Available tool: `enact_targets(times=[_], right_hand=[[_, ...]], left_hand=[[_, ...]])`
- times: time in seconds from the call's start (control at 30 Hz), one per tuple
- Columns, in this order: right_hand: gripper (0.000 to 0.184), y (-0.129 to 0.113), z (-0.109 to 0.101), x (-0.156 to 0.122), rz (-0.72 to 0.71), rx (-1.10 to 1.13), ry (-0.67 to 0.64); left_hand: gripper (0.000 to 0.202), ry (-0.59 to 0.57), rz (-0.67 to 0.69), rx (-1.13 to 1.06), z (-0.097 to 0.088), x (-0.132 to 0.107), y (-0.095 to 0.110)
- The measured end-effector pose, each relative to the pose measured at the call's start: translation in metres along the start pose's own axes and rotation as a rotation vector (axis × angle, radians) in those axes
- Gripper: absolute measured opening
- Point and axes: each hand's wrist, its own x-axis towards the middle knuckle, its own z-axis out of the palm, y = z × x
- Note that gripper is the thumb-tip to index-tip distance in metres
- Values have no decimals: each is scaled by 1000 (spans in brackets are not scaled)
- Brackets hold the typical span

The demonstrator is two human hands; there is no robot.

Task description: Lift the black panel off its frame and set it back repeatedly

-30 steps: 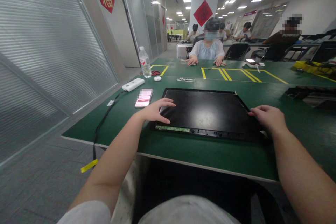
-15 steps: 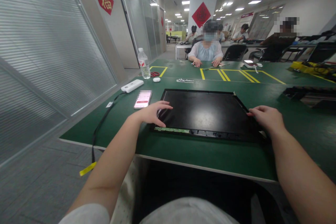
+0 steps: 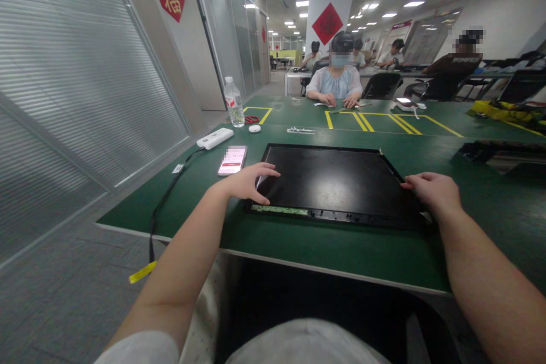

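1. Spanning the left edge of the black panel [image 3: 333,182], thumb and fingers of the left hand [image 3: 251,181] stand apart, clasping nothing visible.
2. Right hand [image 3: 435,193]: fingertips at the panel's right edge; whether they grip it cannot be told. Uneven lifting could twist the panel, flat on the green table [image 3: 298,244].
3. Green circuit strip [image 3: 279,210], along the panel's near edge: stray thumb pressure might crack it.
4. Phone [image 3: 232,160], left of the panel: a sideways slip could strike it.
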Motion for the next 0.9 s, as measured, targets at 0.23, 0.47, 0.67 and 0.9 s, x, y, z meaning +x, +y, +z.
enact_targets(times=[0.23,0.47,0.67,0.9], right_hand=[[17,3,2,5,-19,8,25],[22,9,4,7,-14,66,7],[32,15,6,8,4,137,23],[29,21,13,19,-21,168,18]], left_hand=[[82,1,-12,-10,0,0,1],[81,-1,-40,-42,1,-1,1],[60,234,-199,6,8,5,-1],[57,297,-389,64,14,10,-9]])
